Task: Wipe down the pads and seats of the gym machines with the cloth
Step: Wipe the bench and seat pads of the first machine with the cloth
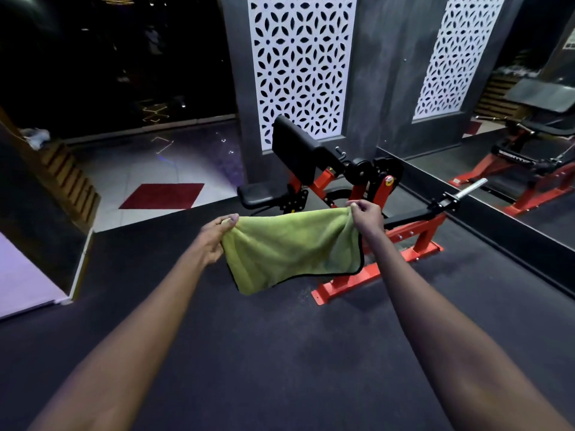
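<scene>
Machine frame (413, 239) — partly behind cloth (289, 250)

Both bare arms reach forward; the left hand (214, 239) and right hand (367, 216) each pinch a top corner of the cloth (289, 250).

A: Where is the cloth (289, 250)?
B: Stretched between my left hand (214, 237) and my right hand (367, 217), each pinching a top corner.
A: And the machine (357, 174)?
B: On the floor (280, 353) just beyond it, seat (261, 194) to the left, pad (298, 147) above and behind the seat, wall panel (300, 66) behind that, mirror (529, 144) along the right.
</scene>
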{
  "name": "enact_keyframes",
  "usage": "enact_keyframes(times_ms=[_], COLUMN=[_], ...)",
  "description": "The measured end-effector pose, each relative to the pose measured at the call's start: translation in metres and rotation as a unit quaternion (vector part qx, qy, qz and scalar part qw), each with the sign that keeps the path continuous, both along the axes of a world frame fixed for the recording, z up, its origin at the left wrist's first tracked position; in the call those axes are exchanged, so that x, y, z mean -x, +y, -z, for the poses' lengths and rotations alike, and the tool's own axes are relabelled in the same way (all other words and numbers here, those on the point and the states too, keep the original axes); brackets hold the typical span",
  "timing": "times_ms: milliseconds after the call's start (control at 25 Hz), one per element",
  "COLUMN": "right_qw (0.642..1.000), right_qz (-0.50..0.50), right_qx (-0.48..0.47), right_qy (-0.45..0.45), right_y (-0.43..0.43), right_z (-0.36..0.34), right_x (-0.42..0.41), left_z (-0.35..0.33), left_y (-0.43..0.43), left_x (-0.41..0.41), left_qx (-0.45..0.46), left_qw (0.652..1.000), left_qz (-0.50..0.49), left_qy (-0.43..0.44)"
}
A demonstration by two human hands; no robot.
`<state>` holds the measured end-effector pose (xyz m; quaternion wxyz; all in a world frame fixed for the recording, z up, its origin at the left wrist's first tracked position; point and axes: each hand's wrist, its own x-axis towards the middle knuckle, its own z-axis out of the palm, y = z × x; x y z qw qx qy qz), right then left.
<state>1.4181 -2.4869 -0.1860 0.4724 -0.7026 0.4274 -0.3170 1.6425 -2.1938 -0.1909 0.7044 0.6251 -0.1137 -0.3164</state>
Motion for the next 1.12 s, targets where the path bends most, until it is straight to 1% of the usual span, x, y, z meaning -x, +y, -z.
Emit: enact_keyframes(times_ms=[40, 80, 120, 160, 200, 240, 280, 320, 360, 440, 520, 680, 800, 840, 920, 960, 1000, 1040, 1120], right_qw=[0.996, 0.987, 0.982, 0.989, 0.997, 0.996, 0.989, 0.981, 0.978, 0.975, 0.973, 0.973, 0.978, 0.979, 0.968, 0.954, 0.944, 0.943, 0.956], right_qz=[-0.019, -0.053, -0.079, -0.076, -0.061, -0.044, -0.025, -0.017, -0.017, -0.017, -0.032, -0.110, -0.167, -0.188, -0.237, -0.268, -0.288, -0.300, -0.285], right_qx=[-0.068, -0.128, -0.144, -0.116, -0.048, 0.029, 0.087, 0.127, 0.143, 0.147, 0.132, 0.114, 0.059, 0.029, -0.079, -0.126, -0.152, -0.138, -0.061], right_qy=[-0.050, -0.087, -0.092, -0.059, 0.004, 0.068, 0.117, 0.143, 0.150, 0.168, 0.187, 0.169, 0.110, 0.078, -0.009, -0.036, -0.052, -0.048, -0.025], right_y=[-0.007, -0.013, -0.016, -0.023, -0.029, -0.034, -0.038, -0.039, -0.037, -0.033, -0.025, -0.009, 0.000, 0.000, -0.010, -0.017, -0.026, -0.039, -0.066], right_z=[-0.002, 0.000, -0.001, 0.000, -0.001, -0.002, -0.006, -0.009, -0.012, -0.023, -0.036, -0.061, -0.061, -0.058, -0.054, -0.053, -0.051, -0.048, -0.039], right_x=[-0.013, -0.026, -0.037, -0.049, -0.062, -0.074, -0.087, -0.098, -0.110, -0.142, -0.179, -0.253, -0.301, -0.311, -0.327, -0.331, -0.335, -0.341, -0.352], left_z=[-0.001, 0.001, 0.004, 0.004, 0.007, 0.007, 0.004, 0.000, -0.003, -0.010, -0.015, -0.014, -0.012, -0.012, -0.018, -0.020, -0.021, -0.021, -0.021], left_y=[-0.003, -0.005, -0.008, -0.012, -0.016, -0.022, -0.029, -0.037, -0.045, -0.067, -0.092, -0.141, -0.173, -0.180, -0.189, -0.191, -0.192, -0.196, -0.203], left_x=[-0.017, -0.035, -0.054, -0.071, -0.090, -0.107, -0.121, -0.130, -0.138, -0.154, -0.168, -0.183, -0.197, -0.201, -0.212, -0.219, -0.227, -0.237, -0.255], left_qx=[0.000, -0.026, -0.073, -0.137, -0.201, -0.255, -0.285, -0.299, -0.307, -0.302, -0.281, -0.234, -0.120, -0.091, -0.072, -0.063, -0.060, -0.059, -0.057], left_qw=[0.999, 0.996, 0.988, 0.971, 0.943, 0.912, 0.894, 0.881, 0.872, 0.876, 0.891, 0.914, 0.958, 0.966, 0.971, 0.970, 0.967, 0.963, 0.959], left_qz=[0.047, 0.085, 0.106, 0.098, 0.076, 0.048, 0.028, 0.012, 0.000, -0.027, -0.047, -0.025, 0.041, 0.064, 0.106, 0.133, 0.166, 0.188, 0.205], left_qy=[-0.001, -0.029, -0.087, -0.169, -0.255, -0.317, -0.346, -0.365, -0.381, -0.375, -0.354, -0.330, -0.255, -0.232, -0.204, -0.192, -0.186, -0.186, -0.188])
